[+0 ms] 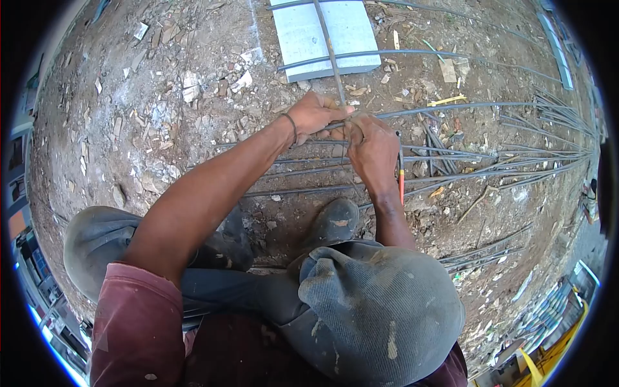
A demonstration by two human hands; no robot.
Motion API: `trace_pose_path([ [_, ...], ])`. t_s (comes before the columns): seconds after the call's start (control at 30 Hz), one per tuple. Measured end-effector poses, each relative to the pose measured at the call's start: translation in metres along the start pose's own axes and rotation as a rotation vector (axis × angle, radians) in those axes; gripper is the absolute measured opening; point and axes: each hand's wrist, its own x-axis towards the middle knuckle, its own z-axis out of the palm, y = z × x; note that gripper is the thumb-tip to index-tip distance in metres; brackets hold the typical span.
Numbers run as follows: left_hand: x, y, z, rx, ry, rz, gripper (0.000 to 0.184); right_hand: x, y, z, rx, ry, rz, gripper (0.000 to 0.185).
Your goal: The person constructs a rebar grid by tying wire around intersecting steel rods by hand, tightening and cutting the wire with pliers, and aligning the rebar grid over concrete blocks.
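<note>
My left hand (317, 115) and my right hand (373, 143) meet where a lengthwise metal rod (330, 51) crosses a sideways rod (451, 108). The fingers of my left hand are closed around the rods at the crossing. Close beside them, my right hand is pinched at the same spot; whatever small thing it holds is hidden by the fingers. A pale block (351, 29) lies under the far part of the lengthwise rod. A tool with a red and orange handle (401, 180) is just right of my right wrist.
Several loose rods (303, 171) lie on the ground nearer my boots (338, 219), with a bundle (561, 119) at the right. More rods run sideways beyond my hands. Stones and wood scraps litter the dirt, including a yellow strip (446, 100).
</note>
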Motion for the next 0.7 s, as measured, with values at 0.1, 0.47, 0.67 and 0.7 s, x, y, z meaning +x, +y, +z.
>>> trace_pose_path([
  [0.1, 0.004, -0.005, -0.001, 0.001, -0.013, -0.017, 0.038, 0.012, -0.009, -0.007, -0.120, -0.125, 0.043, 0.008],
  [0.47, 0.013, -0.022, -0.008, -0.032, -0.172, 0.124, 0.030, 0.032, -0.001, -0.018, 0.038, -0.285, 0.089, 0.009],
  [0.67, 0.025, -0.031, -0.002, 0.188, -0.068, 0.172, 0.046, 0.027, 0.002, -0.014, -0.005, -0.256, 0.034, 0.009],
  [0.7, 0.022, -0.029, 0.003, 0.177, -0.010, 0.173, 0.038, 0.027, 0.002, -0.014, -0.033, -0.240, 0.003, 0.010],
])
